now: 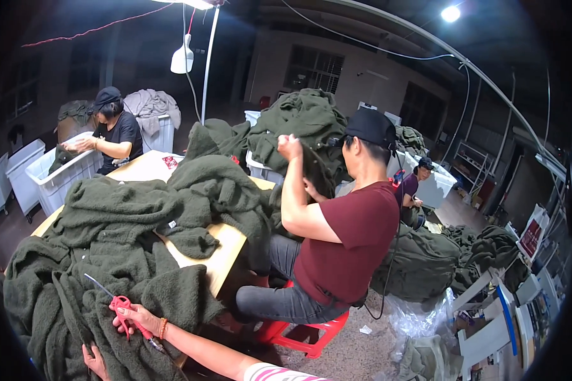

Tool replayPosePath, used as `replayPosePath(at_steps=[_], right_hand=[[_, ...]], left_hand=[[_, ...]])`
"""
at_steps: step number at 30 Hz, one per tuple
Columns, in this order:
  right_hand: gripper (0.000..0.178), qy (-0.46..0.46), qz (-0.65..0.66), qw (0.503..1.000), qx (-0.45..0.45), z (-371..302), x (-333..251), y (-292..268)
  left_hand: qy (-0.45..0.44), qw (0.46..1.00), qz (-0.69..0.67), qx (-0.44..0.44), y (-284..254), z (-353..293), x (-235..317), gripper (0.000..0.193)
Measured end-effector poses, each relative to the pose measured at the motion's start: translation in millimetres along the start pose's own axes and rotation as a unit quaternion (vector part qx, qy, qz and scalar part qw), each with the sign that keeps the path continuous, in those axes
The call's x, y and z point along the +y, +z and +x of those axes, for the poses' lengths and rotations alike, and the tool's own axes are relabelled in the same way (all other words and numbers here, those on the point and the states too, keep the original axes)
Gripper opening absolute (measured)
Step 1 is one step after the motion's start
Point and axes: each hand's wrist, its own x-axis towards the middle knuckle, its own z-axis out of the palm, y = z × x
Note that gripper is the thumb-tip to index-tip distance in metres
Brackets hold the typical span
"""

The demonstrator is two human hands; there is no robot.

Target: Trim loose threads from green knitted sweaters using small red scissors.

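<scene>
Green fleece [117, 206] heaped across a counter [227, 244] lies beneath the right hand [140, 319], clenched around a thin-tipped red tool [120, 303]; the left hand's [96, 363] grip is unclear. Fleece-tending appears under way, calling next for steady aim.

This looks like a textile workshop: dark green fleecy cloth [117, 206] covers much of a pale worktable [227, 249], and a worker in a maroon shirt [356, 235] sits just right of it. Wheeled white bins [27, 178] stand left of the worktable, and a lamp [182, 60] hangs beyond it.
</scene>
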Motion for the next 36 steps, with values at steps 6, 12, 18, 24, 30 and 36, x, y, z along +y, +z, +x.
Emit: replayPosePath(at_steps=[6,12,18,24,30,36], right_hand=[[0.063,-0.004,0.010,1.000,-0.002,3,0,5],[0.062,-0.007,0.003,1.000,0.006,-1,-4,5],[0.060,-0.009,0.003,1.000,0.012,-3,-2,3],[0.058,-0.009,0.024,1.000,0.013,-1,1,-2],[0.061,-0.011,0.014,1.000,0.011,-2,-1,0],[0.061,-0.016,0.009,1.000,0.011,-6,-9,5]], left_hand=[[0.001,0.996,0.087,0.034,-16,7,-36,0.040],[-0.036,0.999,0.029,0.020,-11,8,-30,0.044],[-0.017,0.999,0.020,0.019,-15,13,-69,0.044],[-0.016,1.000,0.022,0.003,-18,13,-73,0.042],[-0.023,0.999,-0.025,0.004,-17,12,-69,0.039],[-0.010,1.000,-0.021,-0.008,-16,16,-67,0.037]])
